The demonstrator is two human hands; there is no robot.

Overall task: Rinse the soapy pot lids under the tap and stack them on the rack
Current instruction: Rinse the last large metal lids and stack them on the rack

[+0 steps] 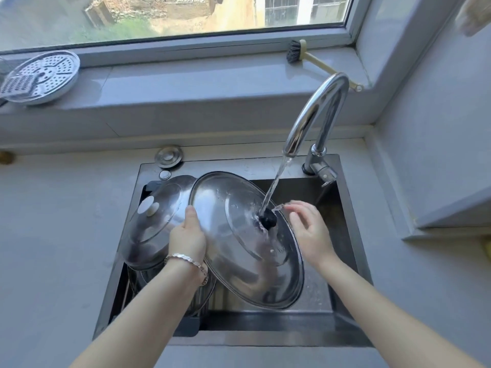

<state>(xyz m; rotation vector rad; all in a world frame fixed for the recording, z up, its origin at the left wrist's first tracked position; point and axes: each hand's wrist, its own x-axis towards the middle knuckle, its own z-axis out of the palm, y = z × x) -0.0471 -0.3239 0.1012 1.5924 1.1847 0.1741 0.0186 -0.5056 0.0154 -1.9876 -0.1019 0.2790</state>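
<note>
Stage: I'm judging this as mid-rinse on one lid, approx halfway thru the job at best.
Lid in hand: big steel lid (247, 240) is being held tilted over the sink (353, 235), top side facing me, black knob (269, 218) sitting right under the stream.
Tap: tap (316, 115) is running; water (276, 181) is hitting the knob and spreading over the lid. I'm seeing no suds on it, though glare makes that hard to confirm.
Left hand: left hand (187, 235) is gripping the lid's left rim, thumb on top; bracelet on the wrist.
Right hand: right hand (308, 227) is open, fingers spread, gripping nothing, hovering just beside the knob at the lid's right edge.
Second lid: smaller lid w/ white knob (156, 221) is resting on a pot at sink left; I can't tell whether it's rinsed.
Rack: dark frame at sink left, under the pot, may be the rack; unconfirmed.
Outstanding: I'm reckoning underside rinse, then stacking, are both pending.
</note>
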